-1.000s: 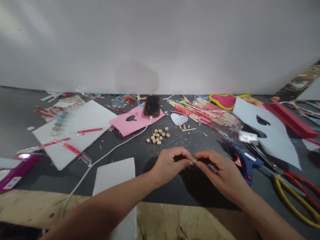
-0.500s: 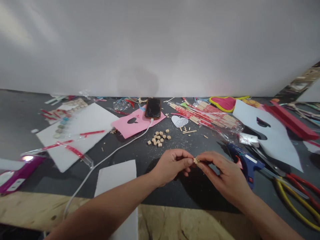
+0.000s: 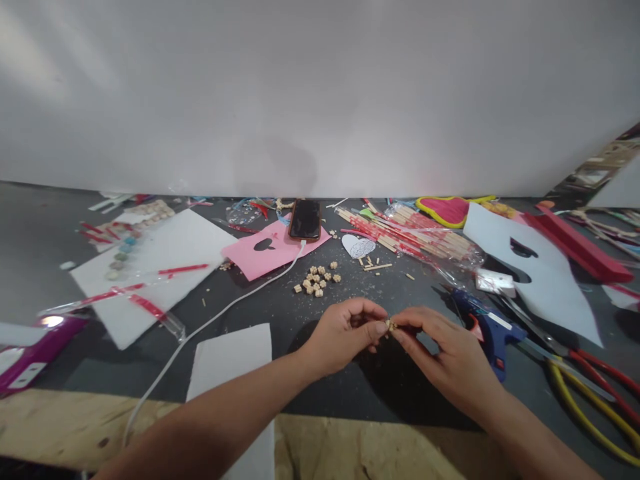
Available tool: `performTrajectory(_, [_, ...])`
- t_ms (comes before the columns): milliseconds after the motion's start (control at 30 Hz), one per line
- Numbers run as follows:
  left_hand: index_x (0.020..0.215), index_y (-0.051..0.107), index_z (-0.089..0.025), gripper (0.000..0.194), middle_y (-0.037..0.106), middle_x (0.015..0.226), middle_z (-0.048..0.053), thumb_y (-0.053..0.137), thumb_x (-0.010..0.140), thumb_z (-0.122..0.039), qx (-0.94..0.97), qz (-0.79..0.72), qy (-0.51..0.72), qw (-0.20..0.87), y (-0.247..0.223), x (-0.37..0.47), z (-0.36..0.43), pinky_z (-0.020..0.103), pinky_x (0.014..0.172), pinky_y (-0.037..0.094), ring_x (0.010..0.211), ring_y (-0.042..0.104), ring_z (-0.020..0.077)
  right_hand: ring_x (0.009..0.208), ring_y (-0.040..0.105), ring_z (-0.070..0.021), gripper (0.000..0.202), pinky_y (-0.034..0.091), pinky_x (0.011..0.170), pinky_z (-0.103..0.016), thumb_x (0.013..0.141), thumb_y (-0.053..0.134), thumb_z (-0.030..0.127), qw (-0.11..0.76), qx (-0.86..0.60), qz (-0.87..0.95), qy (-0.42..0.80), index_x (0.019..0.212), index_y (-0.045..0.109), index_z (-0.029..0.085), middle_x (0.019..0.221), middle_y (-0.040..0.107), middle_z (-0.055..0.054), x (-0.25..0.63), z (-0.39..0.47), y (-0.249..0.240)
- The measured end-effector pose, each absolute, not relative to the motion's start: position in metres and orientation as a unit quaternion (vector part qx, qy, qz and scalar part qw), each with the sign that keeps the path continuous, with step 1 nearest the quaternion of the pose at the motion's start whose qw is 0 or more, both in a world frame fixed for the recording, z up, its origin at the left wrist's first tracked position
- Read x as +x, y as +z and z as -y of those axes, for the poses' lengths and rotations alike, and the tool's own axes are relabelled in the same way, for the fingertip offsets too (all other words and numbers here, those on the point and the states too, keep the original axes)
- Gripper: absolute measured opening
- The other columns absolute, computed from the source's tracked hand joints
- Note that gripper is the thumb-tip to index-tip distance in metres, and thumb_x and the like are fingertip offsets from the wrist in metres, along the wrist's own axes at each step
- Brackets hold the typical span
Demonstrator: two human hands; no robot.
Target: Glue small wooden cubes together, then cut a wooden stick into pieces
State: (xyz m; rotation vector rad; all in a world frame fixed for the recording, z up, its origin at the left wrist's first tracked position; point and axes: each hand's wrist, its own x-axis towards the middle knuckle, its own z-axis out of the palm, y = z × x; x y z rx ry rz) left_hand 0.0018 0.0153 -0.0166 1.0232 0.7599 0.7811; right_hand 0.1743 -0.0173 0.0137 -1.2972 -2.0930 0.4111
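Between the fingertips of both hands is a small cluster of short wooden stick pieces (image 3: 391,325), pale and flower-like. My left hand (image 3: 347,333) pinches it from the left with thumb and forefinger. From the other side my right hand (image 3: 445,347) grips it in a closed pinch, and the fingers cover part of it. Beyond my left hand lies a pile of similar small wooden clusters (image 3: 316,280) on the dark tabletop (image 3: 260,303). Cut stick pieces (image 3: 377,267) and crumbs are scattered near a white paper heart (image 3: 359,246).
A blue glue gun (image 3: 493,327) and scissors (image 3: 575,373) lie right of my right hand. A phone (image 3: 305,219) with a white cable (image 3: 235,303) rests on pink paper (image 3: 245,257). Wrapped chopsticks (image 3: 415,230) lie behind. White card (image 3: 230,353) sits beneath my left forearm.
Both hands stay nearly in place, still pinching the wooden cluster, which appears slightly turned between the fingertips. The whole view has shifted a little.
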Motion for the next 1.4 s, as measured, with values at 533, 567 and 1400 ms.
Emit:
performTrajectory(533, [0.081,0.064,-0.016,0.012,0.062,0.072,0.002,0.058,0.078,-0.026,0.649,-0.364,0.397,0.538,-0.0165,-0.0017,-0.0118,0.02,0.059,0.043,0.062,0.055,0.0107,0.077,0.062,-0.0147,0.011,0.05,0.068,-0.026,0.085,0.05,0.024,0.298,-0.507,0.788,0.184,0.091,0.059,0.023,0.084,0.067,-0.003,0.1743,0.0182,0.013])
performTrajectory(567, [0.081,0.064,-0.016,0.012,0.063,0.072,0.002,0.058,0.078,-0.026,0.65,-0.363,0.397,0.537,-0.0167,-0.0016,-0.0118,0.02,0.059,0.043,0.063,0.056,0.011,0.077,0.062,-0.0148,0.011,0.05,0.069,-0.026,0.085,0.05,0.024,0.297,-0.509,0.786,0.185,0.091,0.059,0.023,0.084,0.067,-0.003,0.1742,0.018,0.0128])
performTrajectory(1400, [0.078,0.062,-0.01,0.029,0.058,0.062,-0.002,0.073,0.065,-0.033,0.381,-0.319,0.321,0.806,-0.0144,0.0004,-0.017,0.018,0.051,0.047,0.051,0.052,0.0053,0.075,0.06,-0.0139,0.014,0.05,0.066,-0.026,0.083,0.053,0.018,0.339,-0.468,0.802,0.152,0.096,0.057,0.023,0.083,0.063,-0.003,0.1746,0.0169,0.0109])
